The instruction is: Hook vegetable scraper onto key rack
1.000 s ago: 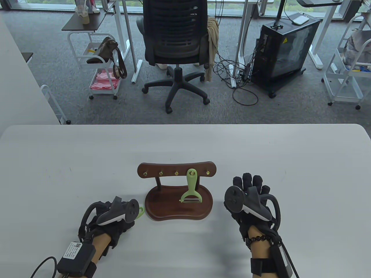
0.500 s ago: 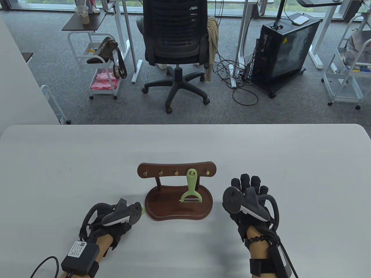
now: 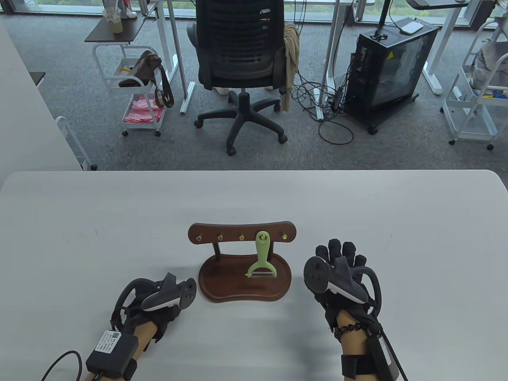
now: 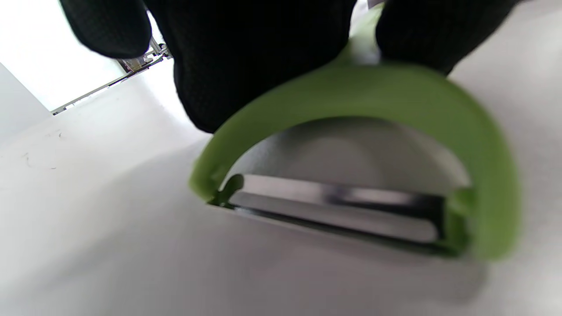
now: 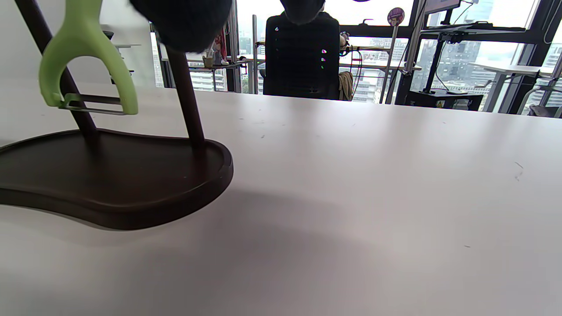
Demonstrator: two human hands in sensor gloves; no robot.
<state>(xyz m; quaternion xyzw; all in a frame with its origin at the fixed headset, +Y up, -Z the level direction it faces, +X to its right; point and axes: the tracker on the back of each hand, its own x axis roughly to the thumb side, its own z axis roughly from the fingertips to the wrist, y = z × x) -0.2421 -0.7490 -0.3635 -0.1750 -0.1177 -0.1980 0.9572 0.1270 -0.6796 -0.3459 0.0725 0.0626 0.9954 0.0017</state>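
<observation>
A dark wooden key rack (image 3: 242, 232) with brass hooks stands on its tray base (image 3: 226, 283) mid-table. One green vegetable scraper (image 3: 262, 254) hangs from a hook, blade down; it also shows in the right wrist view (image 5: 83, 39). My left hand (image 3: 166, 303) rests on the table just left of the base and grips a second green scraper (image 4: 395, 96) by its handle, with the blade lying against the table. In the table view that scraper is hidden under the hand and tracker. My right hand (image 3: 341, 258) lies open and empty on the table, right of the base (image 5: 109, 184).
The white table (image 3: 357, 206) stretches wide around the rack. An office chair (image 3: 242, 59), a computer case (image 3: 391, 63) and carts stand on the floor beyond the far edge.
My left hand has turned and shifted slightly right toward the base; the green loop visible beside its tracker is now hidden. My right hand has drifted slightly left.
</observation>
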